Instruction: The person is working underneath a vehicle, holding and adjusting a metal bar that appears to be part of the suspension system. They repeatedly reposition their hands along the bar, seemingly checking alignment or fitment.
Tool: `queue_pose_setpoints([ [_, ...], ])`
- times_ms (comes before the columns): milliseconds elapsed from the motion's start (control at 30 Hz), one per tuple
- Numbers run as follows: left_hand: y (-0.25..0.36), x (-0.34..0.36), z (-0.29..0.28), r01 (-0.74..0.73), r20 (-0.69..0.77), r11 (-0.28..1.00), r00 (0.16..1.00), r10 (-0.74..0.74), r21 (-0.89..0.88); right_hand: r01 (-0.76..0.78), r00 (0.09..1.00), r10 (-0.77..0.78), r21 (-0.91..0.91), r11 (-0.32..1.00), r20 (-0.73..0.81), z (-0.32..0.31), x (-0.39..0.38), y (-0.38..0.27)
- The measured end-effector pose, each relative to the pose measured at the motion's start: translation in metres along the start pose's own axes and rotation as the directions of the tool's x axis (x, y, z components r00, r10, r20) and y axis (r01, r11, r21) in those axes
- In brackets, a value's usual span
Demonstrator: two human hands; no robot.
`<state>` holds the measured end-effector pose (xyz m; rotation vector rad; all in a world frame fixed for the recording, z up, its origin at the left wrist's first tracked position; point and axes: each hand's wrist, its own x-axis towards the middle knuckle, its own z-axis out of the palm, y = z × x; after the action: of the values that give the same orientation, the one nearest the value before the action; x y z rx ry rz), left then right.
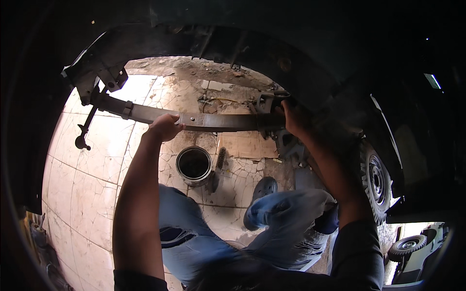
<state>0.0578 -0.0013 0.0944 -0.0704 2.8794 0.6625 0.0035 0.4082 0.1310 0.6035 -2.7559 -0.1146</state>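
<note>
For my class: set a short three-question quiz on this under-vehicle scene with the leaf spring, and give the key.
1. True or false: both hands touch the leaf spring.
2. What stands on the cracked floor below the spring? A) a metal can B) a red bucket C) a jack
3. Which hand is at the spring's end by the wheel?

Key: 1 true: left hand, right hand. 2 A, the metal can. 3 The right.

Rusty leaf spring [194, 120], long flat steel strips w/ clamps, lies approx. horizontal under dark vehicle body, above tiled floor.
</note>
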Motion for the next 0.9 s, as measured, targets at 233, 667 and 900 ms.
queue_pose_setpoints([
  [233,0.007,0.012,0.026,0.030,0.096,0.973,0.995,-0.008,-0.228,0.082,0.985,-0.054,0.167,0.982,-0.165,0.038,0.008,-0.015],
  [667,0.007,0.024,0.037,-0.036,0.280,0.999,0.959,0.045,-0.037,0.218,0.950,-0.194,-0.078,0.973,0.244,0.113,-0.015,-0.022],
  [900,0.020,0.032,0.036,0.030,0.360,1.000,0.933,-0.024,-0.009,0.189,0.959,-0.146,-0.169,0.967,0.243,0.105,-0.012,-0.024],
])
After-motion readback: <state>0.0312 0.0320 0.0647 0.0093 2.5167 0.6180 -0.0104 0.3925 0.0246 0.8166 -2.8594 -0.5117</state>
